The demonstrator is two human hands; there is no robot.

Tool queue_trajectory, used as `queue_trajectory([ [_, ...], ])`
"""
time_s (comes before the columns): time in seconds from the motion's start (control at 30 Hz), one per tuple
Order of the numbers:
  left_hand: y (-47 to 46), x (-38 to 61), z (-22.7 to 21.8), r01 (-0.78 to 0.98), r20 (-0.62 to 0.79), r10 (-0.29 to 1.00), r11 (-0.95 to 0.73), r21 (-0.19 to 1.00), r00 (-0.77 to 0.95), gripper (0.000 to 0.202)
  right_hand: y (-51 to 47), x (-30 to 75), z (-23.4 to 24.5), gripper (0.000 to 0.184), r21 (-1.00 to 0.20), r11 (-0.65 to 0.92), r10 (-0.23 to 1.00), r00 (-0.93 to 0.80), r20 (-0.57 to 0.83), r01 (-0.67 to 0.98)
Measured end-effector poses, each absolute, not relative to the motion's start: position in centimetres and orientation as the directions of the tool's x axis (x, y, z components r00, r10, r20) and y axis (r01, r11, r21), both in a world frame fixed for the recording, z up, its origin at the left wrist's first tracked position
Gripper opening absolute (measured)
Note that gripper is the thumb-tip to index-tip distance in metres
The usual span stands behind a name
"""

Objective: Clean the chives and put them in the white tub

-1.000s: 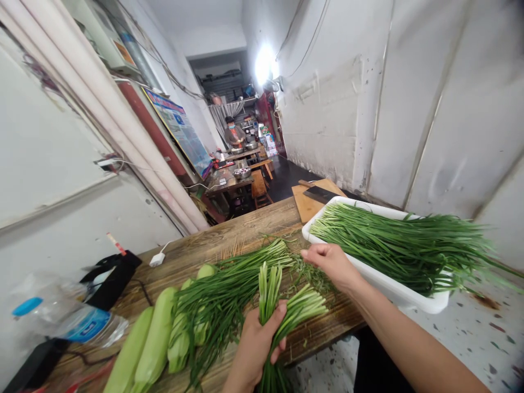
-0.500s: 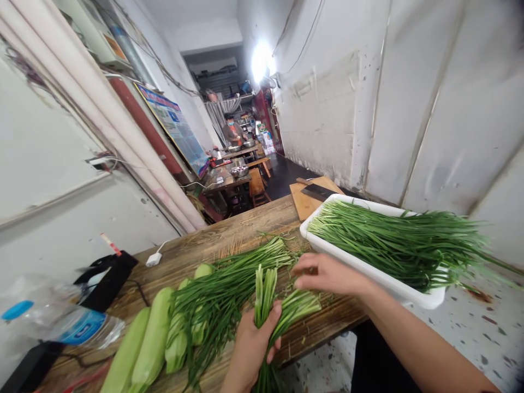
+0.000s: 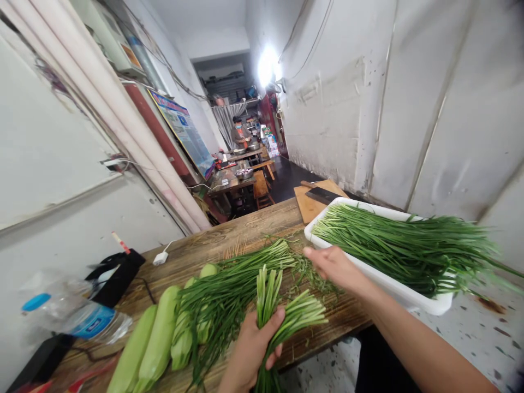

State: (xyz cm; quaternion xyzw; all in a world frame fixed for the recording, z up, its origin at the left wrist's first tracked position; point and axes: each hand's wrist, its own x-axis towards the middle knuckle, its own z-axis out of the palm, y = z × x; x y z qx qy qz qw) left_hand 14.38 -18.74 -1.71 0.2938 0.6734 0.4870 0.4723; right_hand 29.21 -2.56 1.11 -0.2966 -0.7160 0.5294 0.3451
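Observation:
My left hand (image 3: 262,333) is wrapped around a bunch of garlic chives (image 3: 301,314), whose pale stem ends fan out in two clumps above the fist. My right hand (image 3: 333,266) hovers over scattered chive trimmings (image 3: 305,273), its fingers curled together; whatever they may hold is hidden. A loose pile of garlic chives (image 3: 241,278) lies on the wooden table (image 3: 262,218), left of the bunch and partly over several pale green zucchini (image 3: 159,333). To the right, a white plastic basin (image 3: 370,273) is heaped with more garlic chives (image 3: 401,245).
Behind the basin, a cleaver (image 3: 323,194) rests on a wooden cutting board (image 3: 309,207). At the left are a water bottle (image 3: 90,322), a black box (image 3: 123,278) and a white plug (image 3: 160,258). Farther back, a person (image 3: 240,134) stands by tables with bowls.
My right hand has moved slightly, its fingers now more curled, and more trimmings show beneath it. My left hand keeps its grip on the bunch. The view has shifted a little.

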Motion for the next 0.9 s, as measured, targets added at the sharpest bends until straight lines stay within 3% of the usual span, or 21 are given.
queue_trajectory([
  [0.1, -18.4, 14.7, -1.7, -0.032, -0.329, 0.881, 0.339, 0.94, -0.341, 0.051, -4.1, 27.5, 0.9, 0.042, -0.936, 0.351, 0.632, -0.743, 0.22, 0.022],
  [0.27, -18.3, 15.0, -1.8, 0.004, -0.311, 0.886, 0.333, 0.943, -0.344, 0.051, -5.1, 26.2, -0.8, 0.041, -0.996, -0.022, 0.56, -0.826, 0.058, -0.085],
  [0.33, -18.4, 15.0, -1.9, -0.004, -0.308, 0.891, 0.325, 0.946, -0.333, 0.05, -4.9, 26.5, -1.4, 0.04, -0.993, -0.09, 0.558, -0.83, 0.009, -0.071],
  [0.5, -18.1, 15.1, -2.3, 0.002, -0.275, 0.872, 0.302, 0.953, -0.405, 0.053, -4.6, 27.7, -1.5, 0.035, -0.998, -0.032, 0.603, -0.797, 0.021, -0.05],
  [0.67, -17.8, 15.7, -2.1, 0.042, -0.24, 0.85, 0.293, 0.955, -0.47, 0.052, -4.9, 28.0, -1.1, 0.031, -0.988, 0.152, 0.679, -0.722, 0.132, -0.037],
  [0.83, -18.1, 15.8, -1.8, 0.053, -0.224, 0.846, 0.284, 0.957, -0.483, 0.05, -3.7, 28.1, -1.8, 0.033, -0.981, -0.103, 0.792, -0.61, 0.017, -0.161],
  [0.9, -18.3, 15.6, -1.7, 0.057, -0.222, 0.835, 0.288, 0.956, -0.503, 0.051, -3.0, 28.3, -1.8, 0.039, -0.968, -0.093, 0.864, -0.502, 0.038, -0.233],
])
